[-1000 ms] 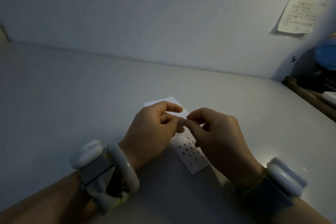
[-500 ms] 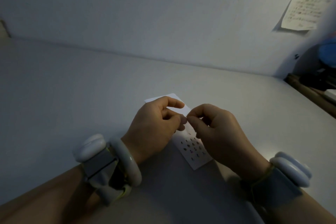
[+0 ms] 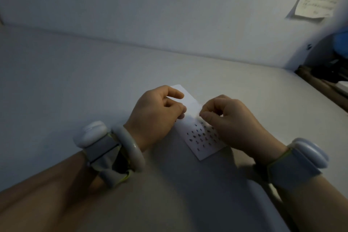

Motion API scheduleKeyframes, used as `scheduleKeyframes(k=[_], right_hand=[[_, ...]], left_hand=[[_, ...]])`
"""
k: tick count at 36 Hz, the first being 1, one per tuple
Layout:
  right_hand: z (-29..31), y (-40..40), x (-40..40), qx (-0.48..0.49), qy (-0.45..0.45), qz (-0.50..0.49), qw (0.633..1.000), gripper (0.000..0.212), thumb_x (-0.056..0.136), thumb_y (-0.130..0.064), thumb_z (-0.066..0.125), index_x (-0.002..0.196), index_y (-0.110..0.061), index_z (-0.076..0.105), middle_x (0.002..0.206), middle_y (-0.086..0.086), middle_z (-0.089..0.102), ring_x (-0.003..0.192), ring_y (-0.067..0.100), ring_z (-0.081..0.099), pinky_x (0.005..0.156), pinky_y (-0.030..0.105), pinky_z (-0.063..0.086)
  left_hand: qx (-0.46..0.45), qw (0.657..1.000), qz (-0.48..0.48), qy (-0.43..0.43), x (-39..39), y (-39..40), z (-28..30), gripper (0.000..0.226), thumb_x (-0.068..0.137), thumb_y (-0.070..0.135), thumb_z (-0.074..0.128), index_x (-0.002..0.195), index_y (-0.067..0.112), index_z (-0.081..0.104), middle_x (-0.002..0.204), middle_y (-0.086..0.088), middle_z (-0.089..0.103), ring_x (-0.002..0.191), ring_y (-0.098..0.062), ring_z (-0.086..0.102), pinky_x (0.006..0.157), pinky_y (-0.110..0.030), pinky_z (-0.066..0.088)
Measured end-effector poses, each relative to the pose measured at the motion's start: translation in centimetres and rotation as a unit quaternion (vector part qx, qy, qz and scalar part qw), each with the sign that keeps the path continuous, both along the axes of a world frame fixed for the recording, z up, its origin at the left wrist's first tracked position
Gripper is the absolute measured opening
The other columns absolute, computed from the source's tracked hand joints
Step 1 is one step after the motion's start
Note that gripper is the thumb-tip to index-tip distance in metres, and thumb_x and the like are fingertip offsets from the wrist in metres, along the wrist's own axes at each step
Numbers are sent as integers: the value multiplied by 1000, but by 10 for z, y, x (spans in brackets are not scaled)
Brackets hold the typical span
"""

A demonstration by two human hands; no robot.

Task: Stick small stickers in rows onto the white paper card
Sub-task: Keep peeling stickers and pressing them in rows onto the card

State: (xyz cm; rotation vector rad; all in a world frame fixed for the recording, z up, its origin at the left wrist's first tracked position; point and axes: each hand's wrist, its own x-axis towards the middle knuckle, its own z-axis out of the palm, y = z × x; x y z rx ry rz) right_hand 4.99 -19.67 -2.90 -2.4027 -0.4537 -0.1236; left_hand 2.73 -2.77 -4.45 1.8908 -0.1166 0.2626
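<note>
White paper card (image 3: 190, 107) — lay flat on the pale table (image 3: 75, 84), long axis running from the far left toward the near right, between the two hands. Its far end was bare and brightly lit; its near half carried rows of small dark stickers (image 3: 202, 136), their shapes too small to make out.

Left hand (image 3: 156, 117) — rested over the card's left edge, fingers curled, thumb and fingertips drawn together close above the paper. Whether anything sat between them could not be told. The wrist bore a pale ring bangle (image 3: 130, 149) and a grey strap with a white rounded device (image 3: 92, 133).

Right hand (image 3: 231, 120) — sat at the card's right edge, partly covering the upper sticker rows. Fingers were curled inward with thumb and forefinger tips pressed together in a pinch just above the card; any sticker held there was too small and blurred to confirm. The wrist carried a matching grey strap and white device (image 3: 310, 152).

The two hands stood near each other but apart, a strip of bare card showing between the fingertips.

Wall (image 3: 169, 5) behind the table — a handwritten paper note (image 3: 318, 0) was stuck to it at upper right. Dark clutter (image 3: 335, 68) lay at the table's far right edge, indistinct.
</note>
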Motion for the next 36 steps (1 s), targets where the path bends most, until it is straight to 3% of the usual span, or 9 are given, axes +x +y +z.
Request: scheduleKeyframes(k=[4,7,12,18,29,36], right_hand=[[-2,-3,3,-56,13,12,998,17,89,-20,55,73,-25,60,100,-4,56,84,10,53,69,18,39],[-2,-2,3,-67,16,20,997,19,89,-21,55,72,-27,59,99,-7,55,82,8,52,67,20,37],[-6,-1,5,-103,20,30,994,17,90,-20,53,77,-22,62,97,-9,52,80,4,49,65,10,34],[-9,-2,6,-135,-14,27,990,15,90,-17,52,79,-17,63,95,-8,51,79,6,48,64,7,32],[-12,-2,7,-167,-73,33,983,16,89,-17,50,80,-16,63,92,-5,51,76,8,48,61,6,32],[-16,3,4,-202,-128,39,970,19,89,-15,45,79,-8,60,89,2,52,76,18,51,71,26,39]], left_hand=[[13,1000,13,7,2,1,-2,17,86,17,61,102,22,60,80,1,71,80,-14,67,82,-38,56],[36,999,17,-2,3,1,-4,17,87,17,60,102,24,59,83,0,70,82,-15,66,82,-36,56],[65,998,23,-9,5,3,-6,18,87,17,59,105,22,60,82,0,69,77,-16,65,77,-32,56],[93,995,28,-7,8,4,-8,18,87,18,59,103,24,58,81,2,68,71,-12,60,66,-22,45],[114,993,33,-5,9,4,-9,18,87,19,59,104,25,58,83,3,67,73,-12,59,68,-21,45],[124,992,33,-5,9,4,-7,20,88,19,58,108,23,55,86,3,66,79,-13,61,71,-20,47]])
